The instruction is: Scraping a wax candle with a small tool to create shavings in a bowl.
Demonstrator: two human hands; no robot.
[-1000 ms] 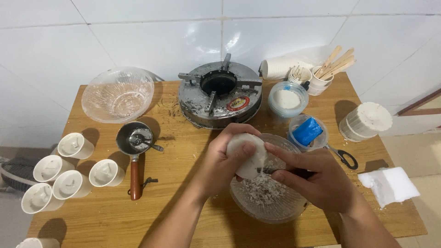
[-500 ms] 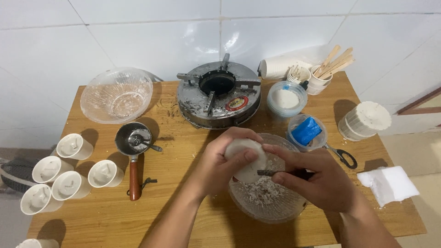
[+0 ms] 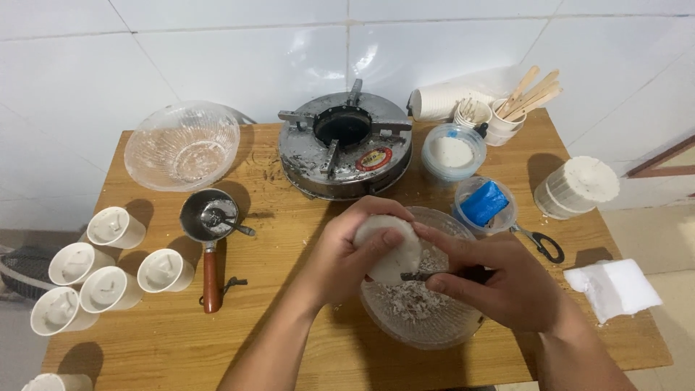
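Closest to me, the left hand (image 3: 347, 253) is wrapped around a white round piece (image 3: 391, 250), held right above a glass bowl of shavings (image 3: 420, 318). The right hand (image 3: 507, 282), at its 3 o'clock, pinches a small dark blade (image 3: 416, 276) against the piece. At 9 o'clock lie a wooden-handled ladle (image 3: 210, 232) and white cups (image 3: 108, 268). Farther, at 12 o'clock, sits a metal stove (image 3: 346, 145); at 10 o'clock, an empty glass bowl (image 3: 181, 145).

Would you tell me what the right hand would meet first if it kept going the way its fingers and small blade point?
Probably at once the white round piece held in the left hand: the right hand points left toward it, over the glass bowl of shavings. The blade looks to be against it already, though depth is unclear.
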